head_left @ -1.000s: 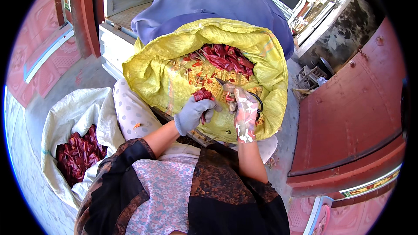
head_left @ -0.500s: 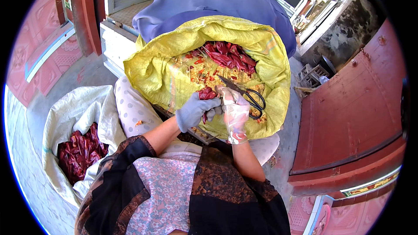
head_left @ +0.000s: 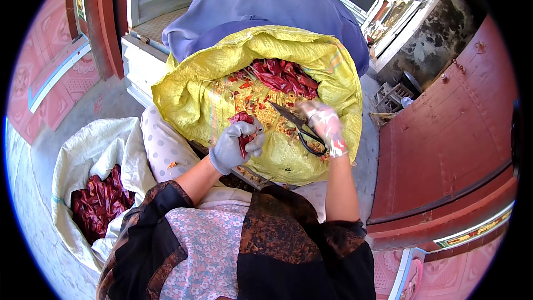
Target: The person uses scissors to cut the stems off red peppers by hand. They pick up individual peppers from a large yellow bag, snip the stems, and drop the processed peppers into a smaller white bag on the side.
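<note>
Red dried chilli [head_left: 242,119] sits clamped in our closed, grey-gloved left hand [head_left: 236,145], over the near part of the yellow sack [head_left: 189,97]. Our right hand [head_left: 323,124], in a clear glove, grips the black scissors [head_left: 297,128], blades pointing left toward the chilli. A white sack [head_left: 91,150] of chillies lies far left.

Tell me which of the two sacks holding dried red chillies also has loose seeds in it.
The yellow sack in front of the hands: pale seeds and cut bits lie among its chillies. The white sack, at the person's left, holds only whole dark-red chillies.
</note>
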`<action>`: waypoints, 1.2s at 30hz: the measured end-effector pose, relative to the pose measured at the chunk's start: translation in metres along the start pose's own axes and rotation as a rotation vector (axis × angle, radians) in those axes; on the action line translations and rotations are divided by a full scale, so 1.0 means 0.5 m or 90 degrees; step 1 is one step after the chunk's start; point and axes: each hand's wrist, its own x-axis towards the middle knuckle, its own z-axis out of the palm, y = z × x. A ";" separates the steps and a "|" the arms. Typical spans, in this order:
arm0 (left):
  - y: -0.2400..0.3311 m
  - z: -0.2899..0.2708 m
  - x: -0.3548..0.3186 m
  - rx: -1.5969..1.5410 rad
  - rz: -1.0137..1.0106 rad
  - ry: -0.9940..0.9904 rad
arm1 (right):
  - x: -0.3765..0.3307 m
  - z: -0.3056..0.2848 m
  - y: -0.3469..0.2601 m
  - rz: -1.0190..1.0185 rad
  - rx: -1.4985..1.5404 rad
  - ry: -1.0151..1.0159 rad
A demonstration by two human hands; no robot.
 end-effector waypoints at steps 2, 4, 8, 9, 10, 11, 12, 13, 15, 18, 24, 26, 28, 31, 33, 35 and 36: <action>-0.007 0.001 0.011 -0.051 0.004 -0.032 | 0.047 -0.027 0.049 0.086 -0.073 0.088; -0.005 0.002 0.014 -0.036 -0.009 -0.039 | 0.085 -0.024 0.077 0.112 -0.159 0.160; -0.010 -0.005 0.004 -0.089 -0.029 -0.079 | 0.136 0.028 0.122 0.102 -0.262 0.210; -0.012 -0.007 0.003 -0.107 -0.027 -0.098 | 0.145 0.034 0.127 0.101 -0.265 0.214; -0.013 -0.012 0.004 -0.106 -0.033 -0.105 | 0.156 0.031 0.143 0.104 -0.259 0.209; -0.017 -0.023 0.005 -0.107 -0.039 -0.110 | 0.171 0.026 0.171 0.071 -0.287 0.177; -0.018 -0.028 0.004 -0.109 -0.043 -0.114 | 0.160 0.008 0.177 -0.007 -0.285 0.147; -0.016 -0.027 0.003 -0.106 -0.052 -0.079 | 0.151 -0.005 0.182 0.033 -0.126 0.096; -0.006 -0.007 0.000 -0.101 -0.074 -0.012 | 0.123 -0.042 0.157 0.146 0.193 0.038; -0.002 0.018 0.003 -0.054 -0.106 -0.009 | 0.079 -0.075 0.102 0.257 0.361 0.038; 0.013 0.006 0.014 -0.050 -0.069 0.012 | 0.025 -0.091 0.038 0.236 0.509 0.004; 0.036 0.030 0.014 0.090 -0.048 0.055 | 0.007 -0.094 0.018 0.208 0.556 -0.031; 0.048 0.060 0.004 0.183 -0.005 0.083 | -0.017 -0.092 -0.018 0.180 0.582 -0.052; 0.048 0.083 0.005 0.551 0.155 0.116 | -0.046 -0.081 -0.072 0.174 0.564 -0.169; 0.054 0.092 0.000 0.741 0.250 0.092 | -0.072 -0.051 -0.101 0.150 0.473 -0.234; 0.046 0.085 0.009 1.005 0.482 0.003 | -0.098 -0.028 -0.130 0.119 0.476 -0.258; 0.044 0.092 -0.002 1.047 0.390 0.008 | -0.109 -0.022 -0.148 0.129 0.473 -0.259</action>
